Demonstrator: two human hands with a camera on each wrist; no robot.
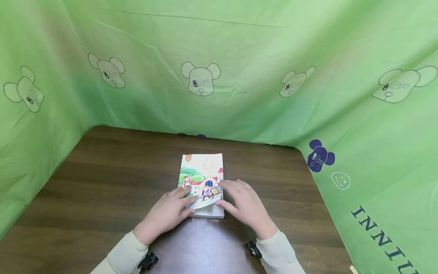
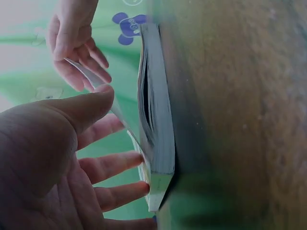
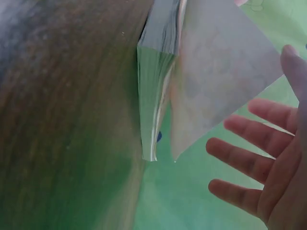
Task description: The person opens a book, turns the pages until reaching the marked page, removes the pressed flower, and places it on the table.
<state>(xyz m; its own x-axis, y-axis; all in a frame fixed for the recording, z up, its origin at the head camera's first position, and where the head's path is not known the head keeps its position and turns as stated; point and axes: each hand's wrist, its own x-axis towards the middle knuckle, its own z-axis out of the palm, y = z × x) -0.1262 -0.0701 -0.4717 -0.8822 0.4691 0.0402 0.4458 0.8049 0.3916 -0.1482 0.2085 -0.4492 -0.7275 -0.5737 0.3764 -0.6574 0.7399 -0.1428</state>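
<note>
Book (image 1: 202, 171): thick paper block (image 2: 160, 120), cover (image 3: 220, 72) bowed; left fingers (image 2: 112, 167) straight, right fingers (image 3: 242, 158) spread, perhaps touching cover.

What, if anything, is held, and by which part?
Nothing is clearly gripped: the left hand touches the book cover, the right hand touches its lifted lower corner.

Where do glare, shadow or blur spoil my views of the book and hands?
Head: pale glare on the table just below the book; left wrist: upper-left backdrop washed out, left hand dim, dark shadow beside the book, table grain blurred; right wrist: whitish glare upper left, table blurred, lifted cover hazy.
</note>
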